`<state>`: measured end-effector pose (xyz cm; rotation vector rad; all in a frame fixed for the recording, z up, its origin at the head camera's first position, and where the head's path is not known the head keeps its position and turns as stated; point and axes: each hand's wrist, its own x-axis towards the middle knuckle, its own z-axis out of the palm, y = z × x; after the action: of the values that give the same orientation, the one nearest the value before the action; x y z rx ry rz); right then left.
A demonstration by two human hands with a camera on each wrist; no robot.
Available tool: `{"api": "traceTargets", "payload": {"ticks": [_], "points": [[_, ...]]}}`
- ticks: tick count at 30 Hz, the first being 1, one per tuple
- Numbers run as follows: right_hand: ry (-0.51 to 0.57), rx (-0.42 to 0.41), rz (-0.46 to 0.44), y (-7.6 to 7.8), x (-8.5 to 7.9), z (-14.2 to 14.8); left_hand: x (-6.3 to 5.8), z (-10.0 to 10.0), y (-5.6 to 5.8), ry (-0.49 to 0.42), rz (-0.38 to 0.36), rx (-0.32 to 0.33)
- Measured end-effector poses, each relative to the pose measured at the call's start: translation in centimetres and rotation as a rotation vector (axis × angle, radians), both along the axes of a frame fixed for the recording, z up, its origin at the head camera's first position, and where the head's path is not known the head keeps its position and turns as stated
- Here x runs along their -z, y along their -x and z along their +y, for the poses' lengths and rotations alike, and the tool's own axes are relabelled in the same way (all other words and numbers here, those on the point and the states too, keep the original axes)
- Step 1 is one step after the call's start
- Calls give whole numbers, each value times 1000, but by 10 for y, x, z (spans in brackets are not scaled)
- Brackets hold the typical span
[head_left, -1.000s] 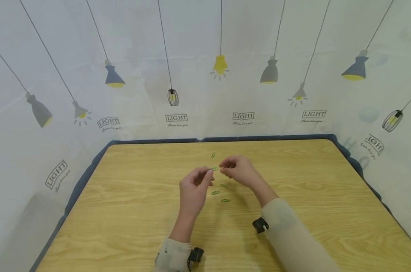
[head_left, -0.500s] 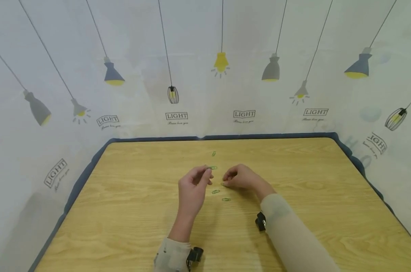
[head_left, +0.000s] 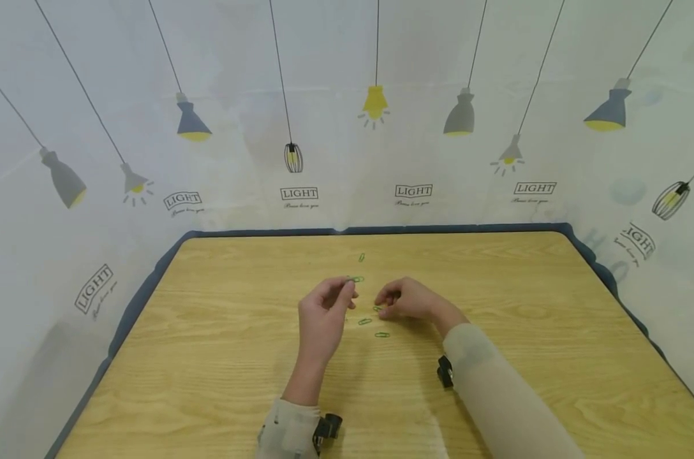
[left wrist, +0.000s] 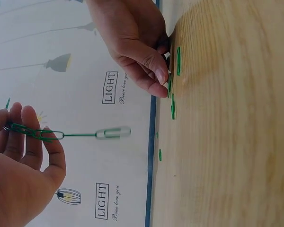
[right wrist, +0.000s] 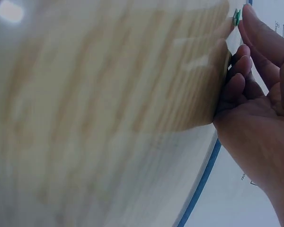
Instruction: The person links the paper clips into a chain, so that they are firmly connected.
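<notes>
My left hand [head_left: 323,322] is raised over the table and pinches one end of a chain of linked green paper clips [left wrist: 80,135] between thumb and fingers. The chain hangs down in the left wrist view, its lower end blurred. To the right, my right hand [head_left: 410,298] is down at the tabletop, thumb and index finger pinching a single green paper clip [head_left: 377,308]. Just in front of it lie two loose green clips, one clip [head_left: 365,322] and a nearer clip [head_left: 383,335]. Another green clip [head_left: 361,257] lies farther back, beyond both hands.
The wood-grain table [head_left: 209,357] has a dark blue edging [head_left: 255,234] along its back and sides. Behind it hangs a pale backdrop [head_left: 232,159] printed with lamps. A black camera [head_left: 327,426] sits on the left wrist, another camera [head_left: 445,371] on the right.
My right hand has come down and nearer, from beside the hanging chain to the tabletop, and has taken hold of a loose paper clip. The left hand keeps the chain almost still.
</notes>
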<state>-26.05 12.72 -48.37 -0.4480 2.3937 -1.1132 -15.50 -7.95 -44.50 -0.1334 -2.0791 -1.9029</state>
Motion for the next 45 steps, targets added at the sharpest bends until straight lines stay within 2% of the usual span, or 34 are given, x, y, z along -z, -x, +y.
{"api": "traceTargets", "payload": {"ticks": [18, 24, 28, 31, 34, 39, 45], "points": [[-33, -9, 13, -6, -3, -2, -4, -2, -8, -14, 11, -11], [-59, -13, -37, -5, -6, -3, -1, -2, -5, -7, 21, 1], [-42, -9, -66, -7, -10, -6, -5, -4, -4, -14, 18, -7], [-33, 18, -78, -10, -13, -7, -8, -4, -2, -13, 12, 9], [-38, 24, -82, -14, -19, -8, -9, -3, -1, -7, 7, 26], [-11, 36, -47, -25, -32, -11, -11, -4, 1, -20, 0, 15], [149, 120, 5, -57, -40, -14, -8, -3, -1, -10, -27, 24]]}}
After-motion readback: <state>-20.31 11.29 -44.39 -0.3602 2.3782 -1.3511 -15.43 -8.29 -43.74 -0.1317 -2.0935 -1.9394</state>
